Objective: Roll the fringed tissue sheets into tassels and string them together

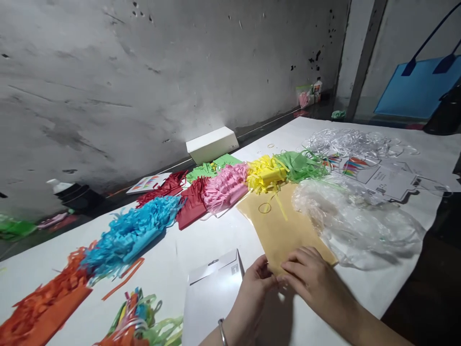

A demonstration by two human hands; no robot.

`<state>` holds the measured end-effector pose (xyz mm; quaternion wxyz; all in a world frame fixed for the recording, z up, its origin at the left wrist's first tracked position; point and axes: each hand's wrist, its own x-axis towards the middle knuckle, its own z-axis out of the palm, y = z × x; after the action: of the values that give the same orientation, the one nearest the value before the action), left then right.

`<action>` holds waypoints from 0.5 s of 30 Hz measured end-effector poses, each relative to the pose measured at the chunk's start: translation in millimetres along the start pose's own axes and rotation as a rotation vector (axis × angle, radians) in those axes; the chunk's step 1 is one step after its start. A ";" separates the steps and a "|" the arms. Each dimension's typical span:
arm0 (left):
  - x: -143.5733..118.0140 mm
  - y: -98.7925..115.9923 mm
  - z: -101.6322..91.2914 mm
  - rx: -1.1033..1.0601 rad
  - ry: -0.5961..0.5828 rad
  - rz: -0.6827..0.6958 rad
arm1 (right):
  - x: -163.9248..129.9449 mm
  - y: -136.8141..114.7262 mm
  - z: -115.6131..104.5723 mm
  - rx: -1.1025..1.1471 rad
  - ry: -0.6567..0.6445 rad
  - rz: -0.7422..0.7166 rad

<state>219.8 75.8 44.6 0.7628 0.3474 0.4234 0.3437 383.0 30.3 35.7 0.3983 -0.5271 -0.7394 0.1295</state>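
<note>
A tan kraft-paper sheet or envelope (288, 230) lies on the white paper table cover, a rubber band (264, 208) on top of it. At its near edge my left hand (257, 281) is closed in a pinch, a metal bangle (222, 331) on its wrist. My right hand (309, 274) rests over the tan paper's near end, fingertips curled close to the left ones. Both sets of fingertips meet around something small that I cannot make out. Left of my hands is a white box with a hang hole (212, 298).
Bundles of fringed tissue paper run across the table: orange (46, 307), blue (133, 235), dark red (190, 204), pink (226, 187), yellow (266, 173) and green (300, 166). Crumpled clear plastic (360, 226) lies right, clear cord (349, 142) behind. A long white box (212, 145) stands near the wall.
</note>
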 end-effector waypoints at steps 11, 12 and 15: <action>3.7 5.3 2.7 0.067 0.029 0.059 | 3.8 9.9 1.4 0.162 -0.025 0.118; 3.7 5.3 3.1 0.066 0.034 0.057 | 4.0 9.6 1.2 0.149 -0.014 0.101; 2.7 5.5 2.6 0.065 0.046 0.045 | 4.0 9.2 2.3 0.065 0.055 -0.003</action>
<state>222.0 80.3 49.1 0.7332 0.3735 0.4439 0.3549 387.0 38.1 30.4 0.4357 -0.5162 -0.7243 0.1385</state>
